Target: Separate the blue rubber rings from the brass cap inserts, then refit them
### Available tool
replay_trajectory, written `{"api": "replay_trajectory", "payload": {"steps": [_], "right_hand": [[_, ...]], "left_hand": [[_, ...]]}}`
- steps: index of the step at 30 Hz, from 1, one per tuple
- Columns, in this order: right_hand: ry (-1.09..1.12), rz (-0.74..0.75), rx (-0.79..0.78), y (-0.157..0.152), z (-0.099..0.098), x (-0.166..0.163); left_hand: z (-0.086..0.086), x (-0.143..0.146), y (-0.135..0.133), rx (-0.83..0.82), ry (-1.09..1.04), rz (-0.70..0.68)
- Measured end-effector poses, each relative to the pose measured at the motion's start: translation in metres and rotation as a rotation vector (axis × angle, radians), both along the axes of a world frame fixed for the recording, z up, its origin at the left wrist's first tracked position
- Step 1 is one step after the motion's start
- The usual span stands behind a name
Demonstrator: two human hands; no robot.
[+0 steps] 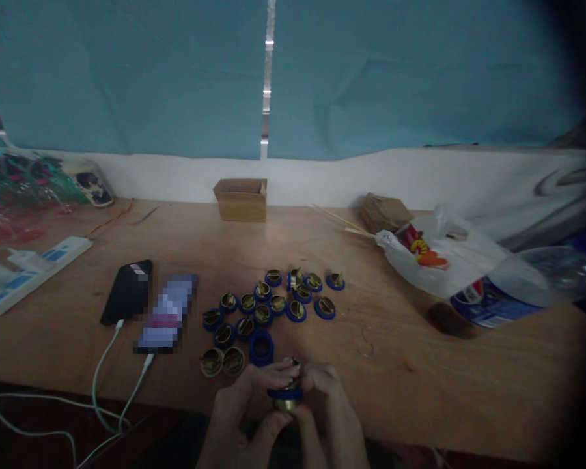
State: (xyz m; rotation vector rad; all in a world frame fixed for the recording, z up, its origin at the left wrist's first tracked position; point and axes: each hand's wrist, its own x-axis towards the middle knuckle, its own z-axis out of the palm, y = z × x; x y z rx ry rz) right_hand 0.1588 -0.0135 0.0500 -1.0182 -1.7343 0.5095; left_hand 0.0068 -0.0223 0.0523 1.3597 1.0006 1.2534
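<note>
Just above the table's front edge, my left hand [237, 407] and my right hand [334, 404] are closed together on one small round brass fitting with a blue ring [286, 394]. Fingers press it from both sides and partly hide it. A loose blue ring [252, 350] lies just beyond my left hand. Beside that ring are two brass fittings without blue rings, one brass fitting [211, 362] left of the other brass fitting [233, 362]. Farther back sits a loose cluster of several brass fittings in blue rings [262, 315], with slotted tops facing up.
Two phones, a black phone [127, 293] and a pixelated phone [168, 312], lie left on white cables near a power strip [43, 270]. A small cardboard box [243, 205] stands at the back. Right are a plastic bag [449, 254], a bottle [502, 299] and bent wire [366, 342].
</note>
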Motion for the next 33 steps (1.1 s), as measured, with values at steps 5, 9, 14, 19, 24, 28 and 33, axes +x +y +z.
{"api": "replay_trajectory", "payload": {"steps": [5,9,14,19,24,28,33], "right_hand": [[-0.049,0.019,-0.003,0.002,-0.005,-0.001],[-0.12,-0.051,0.066,0.004,-0.007,0.0],[-0.131,-0.031,0.012,0.004,-0.008,0.001],[-0.121,-0.021,-0.03,-0.002,-0.009,0.004],[-0.139,-0.018,0.057,-0.001,-0.009,0.004],[-0.112,-0.02,0.063,-0.002,-0.008,0.002],[-0.075,-0.04,0.058,-0.006,-0.012,-0.002]], "left_hand": [[0.0,0.0,-0.001,0.066,0.047,0.049],[-0.001,-0.003,0.003,0.273,0.244,0.103],[-0.01,-0.007,0.007,0.494,0.431,0.163],[-0.017,-0.011,0.009,0.607,0.523,0.177],[-0.019,-0.008,0.01,0.556,0.583,0.215],[-0.024,-0.004,0.004,0.415,0.53,0.308],[-0.023,-0.001,0.003,0.391,0.438,0.313]]}}
